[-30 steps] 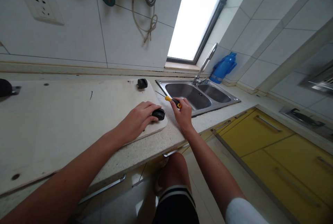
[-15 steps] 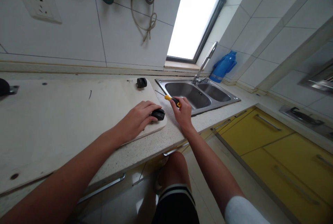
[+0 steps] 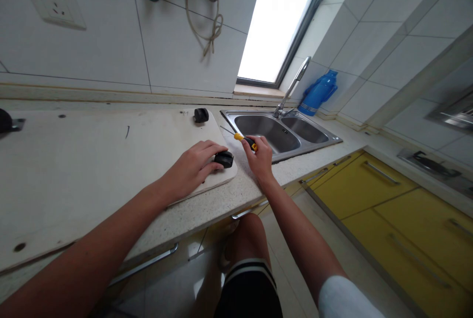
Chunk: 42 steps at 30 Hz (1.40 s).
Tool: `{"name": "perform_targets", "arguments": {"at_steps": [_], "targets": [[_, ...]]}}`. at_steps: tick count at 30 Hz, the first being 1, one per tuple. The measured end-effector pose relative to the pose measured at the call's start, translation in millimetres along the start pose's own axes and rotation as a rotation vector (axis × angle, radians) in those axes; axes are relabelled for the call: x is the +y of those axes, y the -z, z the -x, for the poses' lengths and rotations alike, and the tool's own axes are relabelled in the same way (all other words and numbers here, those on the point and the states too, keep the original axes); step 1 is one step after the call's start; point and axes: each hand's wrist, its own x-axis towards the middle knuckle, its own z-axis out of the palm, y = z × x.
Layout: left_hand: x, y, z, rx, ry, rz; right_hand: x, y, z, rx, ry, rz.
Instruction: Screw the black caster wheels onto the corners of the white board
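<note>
My left hand point(image 3: 194, 165) is closed around a black caster point(image 3: 223, 159) at the near right corner of a pale flat board point(image 3: 92, 175), thumb on the near side and fingers over the top. My right hand point(image 3: 260, 158) grips a screwdriver point(image 3: 239, 137) by its yellow and black handle, the thin shaft pointing up and left above the counter by the sink. A second black caster point(image 3: 201, 116) stands at the board's far right corner, apart from both hands. Any screws under the held caster are hidden.
To the right, a steel double sink point(image 3: 266, 133) with a faucet point(image 3: 293, 86) is set into the speckled counter point(image 3: 207, 209). A blue thermos point(image 3: 318, 92) stands behind it. Another black wheel with a metal bracket point(image 3: 16, 124) sits at the board's left. Below are yellow cabinets point(image 3: 354, 180).
My left hand and the caster in it have shifted very slightly left and up. The screwdriver in my right hand stays almost where it was.
</note>
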Motion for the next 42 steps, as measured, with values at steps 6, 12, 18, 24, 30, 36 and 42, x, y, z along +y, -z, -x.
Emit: {"name": "perform_targets", "arguments": {"at_steps": [6, 12, 18, 24, 30, 36, 42], "targets": [[5.0, -0.1, -1.2, 0.013, 0.054, -0.033, 1.8, -0.9, 0.7, 0.010, -0.005, -0.009], [4.1, -1.0, -3.1, 0.107, 0.067, -0.146, 0.2, 1.1, 1.1, 0.030, 0.002, -0.028], [7.5, 1.5, -4.2, 0.072, 0.167, -0.097, -4.3, 4.3, 2.5, 0.091, 0.019, -0.069], [5.9, 0.4, -3.5, 0.092, 0.191, -0.123, -10.7, 11.6, 3.7, 0.291, 0.059, -0.116], [-3.2, -4.8, -3.1, 0.136, 0.157, -0.281, -32.1, 27.4, -22.5, 0.553, 0.127, -0.173], [-0.7, -5.6, -4.7, 0.143, 0.211, -0.344, -80.4, 43.2, -89.9, 0.303, 0.610, -0.514], [-0.7, -8.3, -1.1, 0.128, 0.271, -0.255, -137.7, 63.1, -145.0, -0.198, 0.988, -0.458]]}}
